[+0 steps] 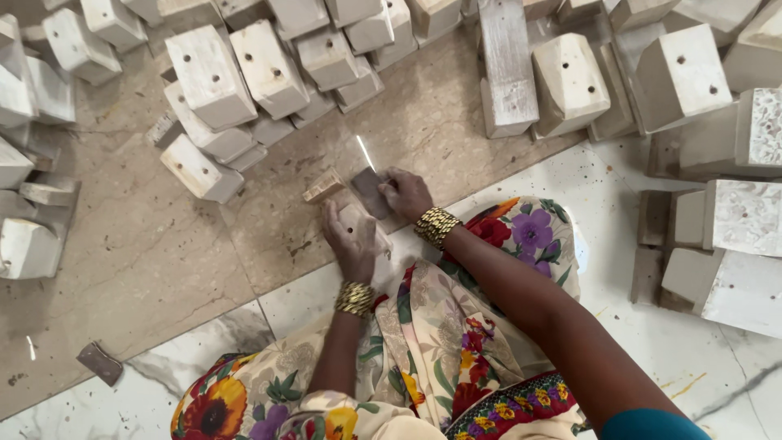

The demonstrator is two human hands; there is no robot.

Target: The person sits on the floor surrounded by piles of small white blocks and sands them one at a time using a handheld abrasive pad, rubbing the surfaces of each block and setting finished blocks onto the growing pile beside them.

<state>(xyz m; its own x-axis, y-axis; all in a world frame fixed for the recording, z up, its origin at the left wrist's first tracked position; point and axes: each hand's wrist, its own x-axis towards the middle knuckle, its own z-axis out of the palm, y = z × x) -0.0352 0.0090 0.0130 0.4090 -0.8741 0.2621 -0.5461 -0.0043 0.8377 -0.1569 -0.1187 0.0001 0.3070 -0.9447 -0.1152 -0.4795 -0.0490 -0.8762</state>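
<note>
A small white-painted wooden block (346, 213) lies on the stone floor in front of my knees. My left hand (349, 243) presses down on it and grips it. My right hand (405, 192) holds a dark grey piece of sandpaper (370, 191) flat against the block's far end. Gold bangles sit on both wrists. A flowered cloth (432, 326) covers my lap below the hands.
Piles of similar white tapered blocks (244, 73) ring the floor at the back, the left (28, 244) and the right (717, 236). A spare dark sandpaper scrap (99, 363) lies on the floor at lower left. Bare beige tile (138, 253) lies between.
</note>
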